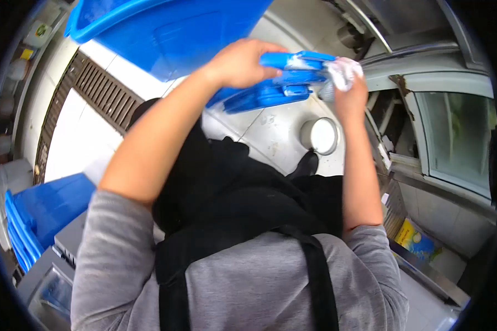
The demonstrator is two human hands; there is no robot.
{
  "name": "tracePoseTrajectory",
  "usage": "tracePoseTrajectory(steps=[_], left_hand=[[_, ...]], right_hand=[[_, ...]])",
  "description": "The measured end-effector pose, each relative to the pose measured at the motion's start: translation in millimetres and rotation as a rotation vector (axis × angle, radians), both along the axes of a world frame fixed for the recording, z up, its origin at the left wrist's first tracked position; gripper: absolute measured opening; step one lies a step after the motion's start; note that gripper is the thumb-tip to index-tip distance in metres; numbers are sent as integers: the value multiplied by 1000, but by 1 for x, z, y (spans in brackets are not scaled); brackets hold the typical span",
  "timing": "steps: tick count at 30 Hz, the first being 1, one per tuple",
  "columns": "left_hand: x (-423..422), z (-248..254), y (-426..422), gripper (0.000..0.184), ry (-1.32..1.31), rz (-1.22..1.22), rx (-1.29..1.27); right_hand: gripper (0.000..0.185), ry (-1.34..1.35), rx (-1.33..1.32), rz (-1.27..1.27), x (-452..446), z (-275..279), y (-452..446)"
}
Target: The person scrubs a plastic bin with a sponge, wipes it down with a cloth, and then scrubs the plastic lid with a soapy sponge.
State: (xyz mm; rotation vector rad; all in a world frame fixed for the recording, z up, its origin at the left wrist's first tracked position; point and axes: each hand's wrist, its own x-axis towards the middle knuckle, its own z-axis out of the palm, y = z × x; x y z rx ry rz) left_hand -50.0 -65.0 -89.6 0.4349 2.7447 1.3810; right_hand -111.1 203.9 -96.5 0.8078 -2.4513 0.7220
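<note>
My left hand (240, 63) grips a blue plastic lid (268, 96) by its edge, the thumb on the near side. The lid is seen nearly edge-on, with a latch-like part and some white suds on it. My right hand (352, 99) is closed round a crumpled white cloth (345, 71), which presses against the lid's right end. Below the hands, a round metal pot (321, 136) with whitish contents stands on the floor. Beyond my left hand is a large blue plastic bin (188, 44), its base partly out of sight behind the lid and arm.
A brown drain grate (107, 91) crosses the white tiled floor at the left. Stacked blue bins (47, 212) stand at lower left. A glass-fronted cabinet (453, 132) is on the right, with a yellow and blue package (414, 240) below it. Shelves line the far left.
</note>
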Motion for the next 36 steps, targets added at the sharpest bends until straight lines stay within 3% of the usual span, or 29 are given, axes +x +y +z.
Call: tracePoseTrajectory(steps=[6, 14, 24, 27, 30, 32, 34, 36], left_hand=[[13, -28, 12, 44, -21, 251, 237], [4, -16, 13, 44, -54, 189, 184], [2, -24, 9, 47, -57, 179, 168], [2, -18, 11, 48, -54, 162, 167], [2, -25, 10, 48, -25, 161, 155], [1, -24, 13, 48, 25, 155, 135], [2, -21, 12, 49, -48, 162, 167], [3, -19, 14, 48, -26, 154, 167]], right_hand=[[24, 109, 167, -66, -2, 8, -8], [17, 104, 253, -148, -9, 15, -17], [9, 153, 118, 17, 8, 9, -60], [12, -56, 4, -152, -15, 2, -33], [14, 148, 60, -16, 11, -6, -61], [15, 128, 70, 55, 14, -2, -62], [13, 67, 111, -26, 4, 2, -45], [10, -160, -78, -156, -14, -1, -29]])
